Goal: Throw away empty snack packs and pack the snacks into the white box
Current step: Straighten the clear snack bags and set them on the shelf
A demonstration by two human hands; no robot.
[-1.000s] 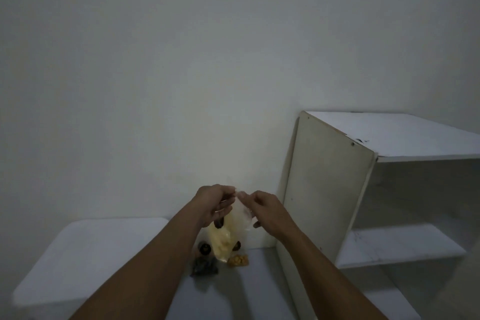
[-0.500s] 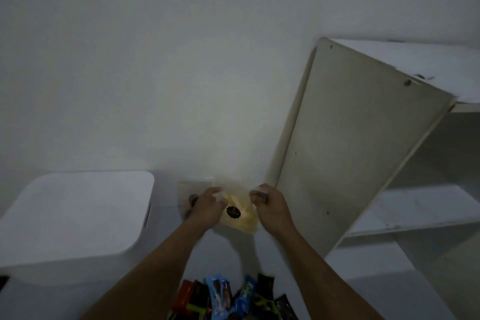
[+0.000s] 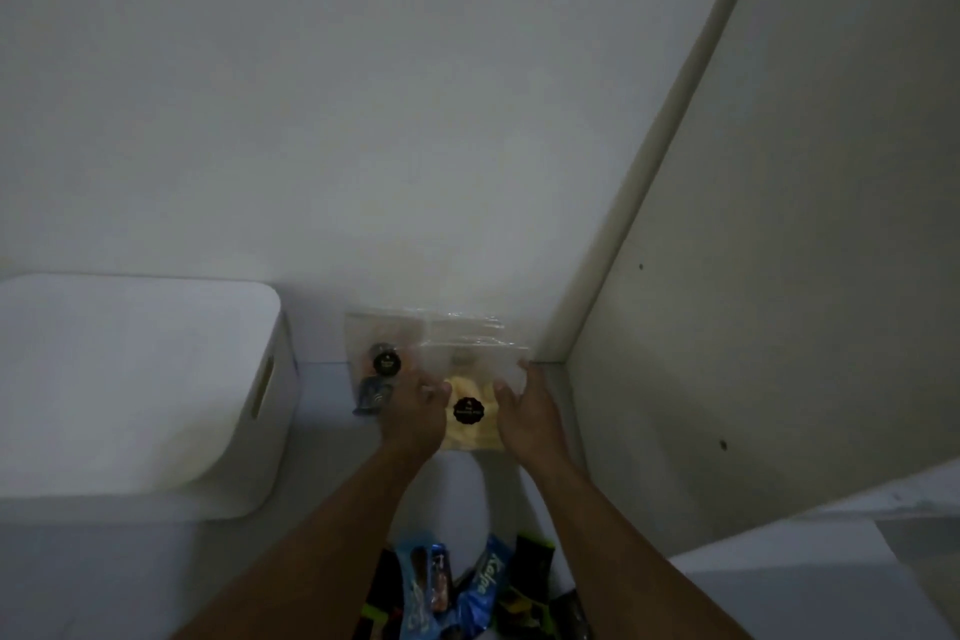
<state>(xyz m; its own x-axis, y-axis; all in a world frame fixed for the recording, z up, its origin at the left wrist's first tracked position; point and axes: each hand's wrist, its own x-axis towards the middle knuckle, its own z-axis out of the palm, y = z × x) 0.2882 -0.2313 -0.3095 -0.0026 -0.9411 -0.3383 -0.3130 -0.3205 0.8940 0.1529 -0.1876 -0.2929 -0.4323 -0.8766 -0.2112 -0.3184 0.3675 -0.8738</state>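
A clear bag of yellow chips [image 3: 470,382] with a round black sticker stands against the wall at the back of the surface. My left hand [image 3: 415,411] grips its left side and my right hand [image 3: 524,405] grips its right side. Behind it to the left leans a second clear snack bag [image 3: 384,343] with a black sticker. The white box [image 3: 135,379] sits on the left, its lid on and a slot handle facing me. Several colourful snack packs [image 3: 467,587] lie in a pile near me, between my forearms.
A white shelf unit's side panel [image 3: 753,276] rises on the right, close to my right hand. A white wall [image 3: 363,120] closes the back. A small dark pack [image 3: 371,395] lies by my left hand.
The view has tilted down and moved closer. My hands lowered the chip bag from mid-air to the surface against the wall, beside the other clear bag. The pile of packs came into view.
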